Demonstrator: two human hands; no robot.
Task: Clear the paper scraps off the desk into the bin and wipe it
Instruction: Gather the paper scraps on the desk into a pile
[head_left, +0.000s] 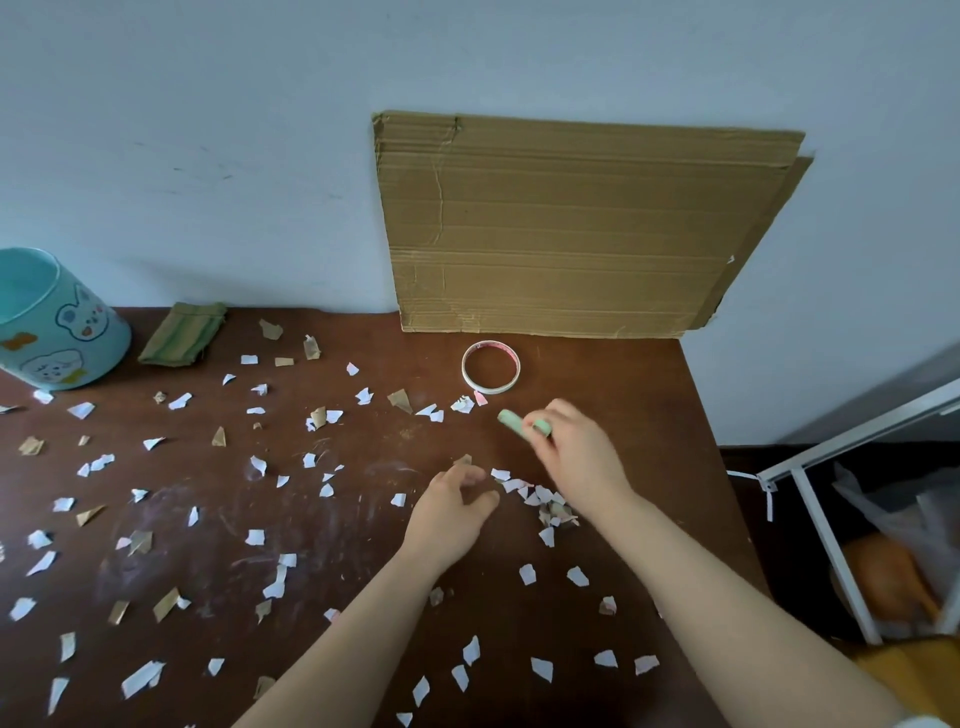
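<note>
The small heap of white and tan torn paper scraps (540, 499) is light and loose. A fast sweep, or air pushed ahead of a moving palm, would likely scatter it back over the dark brown wooden desk (613, 374). The near right edge is close too, so a push that way could drop pieces on the floor rather than in the pale blue round bin with cartoon stickers (62, 322).

The heap lies between the two hands, just beside the left fingertips and under the right wrist. The left hand (452, 506) has its fingers curled inward with one tan scrap at their tips. Motion blur hides whether they pinch it. The right hand (576, 452) has its fingers wrapped round a short mint-green bar-shaped object (511, 420), which sticks out beyond the knuckles, away from the heap.

Most scraps lie scattered well apart to the left of both hands. The bin stands far past them, beside a folded green striped cloth (182, 335). A white ring of tape (488, 387) sits just beyond the right fingers and could be knocked.
</note>
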